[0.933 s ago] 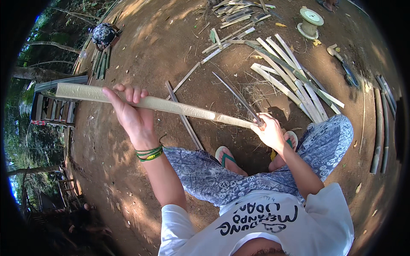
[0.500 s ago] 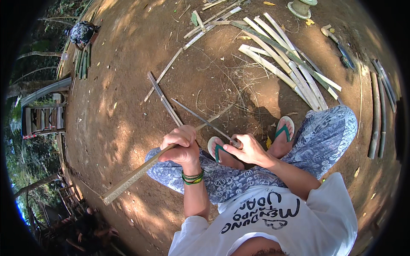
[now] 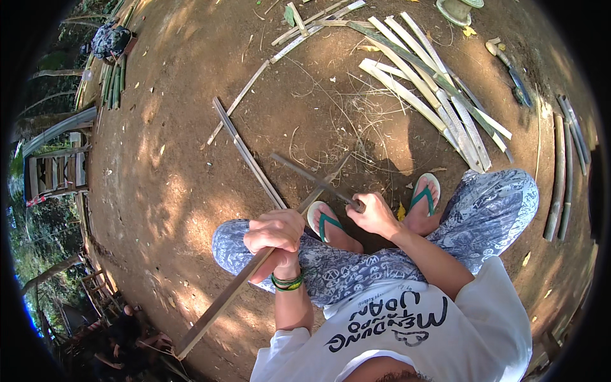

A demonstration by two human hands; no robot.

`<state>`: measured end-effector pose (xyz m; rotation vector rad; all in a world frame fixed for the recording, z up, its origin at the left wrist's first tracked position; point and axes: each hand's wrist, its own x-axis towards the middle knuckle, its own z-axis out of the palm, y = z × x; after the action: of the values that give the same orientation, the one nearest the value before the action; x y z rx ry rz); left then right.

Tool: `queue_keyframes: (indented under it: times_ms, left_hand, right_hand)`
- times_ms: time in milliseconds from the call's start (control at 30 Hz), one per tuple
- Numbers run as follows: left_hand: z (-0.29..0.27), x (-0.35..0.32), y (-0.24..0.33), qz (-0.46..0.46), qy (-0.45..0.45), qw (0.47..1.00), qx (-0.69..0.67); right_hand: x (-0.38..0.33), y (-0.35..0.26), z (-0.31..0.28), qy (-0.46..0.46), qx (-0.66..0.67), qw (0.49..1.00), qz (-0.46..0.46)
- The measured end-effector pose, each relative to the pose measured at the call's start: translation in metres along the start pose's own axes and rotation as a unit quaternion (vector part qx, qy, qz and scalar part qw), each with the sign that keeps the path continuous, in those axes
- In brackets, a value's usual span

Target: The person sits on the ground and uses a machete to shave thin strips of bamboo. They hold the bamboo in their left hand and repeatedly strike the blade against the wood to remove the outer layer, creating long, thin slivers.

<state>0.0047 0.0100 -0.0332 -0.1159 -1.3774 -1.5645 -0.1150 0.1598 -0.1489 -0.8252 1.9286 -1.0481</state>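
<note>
Ahead, fanned slats (image 3: 443,102) lie beyond the right hand (image 3: 375,216) and blade (image 3: 312,178).

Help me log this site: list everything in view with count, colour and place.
Held strip: one, brown, lower left to centre
Blade: one, grey, centre
Strip pile: many, mostly pale, upper right
Loose strips: several, mostly pale, left to top centre
Handled tool: one, dark, upper right
Spool: one, pale, top right
Dark poles: several, brown-grey, right edge
Green poles: several, green, upper left
Rack: one, brown, left
Far person: one, patterned clothing, upper left
Shaded figures: count unclear, dark, lower left
Foliage: uncounted, green, left edge
Sandals: two, white and teal, below centre
Trousers: one pair, blue-white, lower centre
Shirt: one, white, bottom
Wristbands: several, green, left wrist
Left hand: one, around the strip
Right hand: one, gripping the blade
</note>
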Motion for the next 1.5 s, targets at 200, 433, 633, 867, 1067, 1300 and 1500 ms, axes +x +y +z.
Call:
queue_keyframes:
  times_ms: [200, 433, 633, 867, 1067, 1300, 1500]
  left_hand:
    - [-0.002, -0.003, 0.000, 0.003, -0.028, 1.000, -0.003]
    - [0.003, 0.002, 0.000, 0.009, -0.012, 1.000, 0.019]
    - [-0.006, 0.000, -0.002, 0.005, 0.002, 1.000, -0.003]
    - [-0.012, -0.006, -0.001, 0.000, 0.022, 1.000, -0.002]
    - [-0.008, 0.006, -0.006, 0.003, 0.034, 0.999, 0.008]
    - [-0.017, 0.006, -0.004, -0.012, 0.057, 0.998, 0.003]
    - [-0.017, 0.005, -0.004, -0.022, 0.174, 0.982, 0.068]
  right_hand:
    - [0.009, 0.021, -0.011, -0.021, -0.069, 0.997, 0.018]
    - [0.036, 0.089, -0.008, -0.011, -0.093, 0.978, 0.185]
    - [0.026, 0.060, 0.004, -0.015, -0.060, 0.997, 0.046]
    - [0.046, 0.099, -0.002, -0.031, -0.081, 0.988, 0.131]
    - [0.057, 0.141, 0.021, 0.072, -0.124, 0.969, 0.199]
    - [0.052, 0.134, 0.009, -0.006, -0.106, 0.952, 0.288]
    - [0.046, 0.117, 0.016, -0.005, -0.111, 0.958, 0.263]
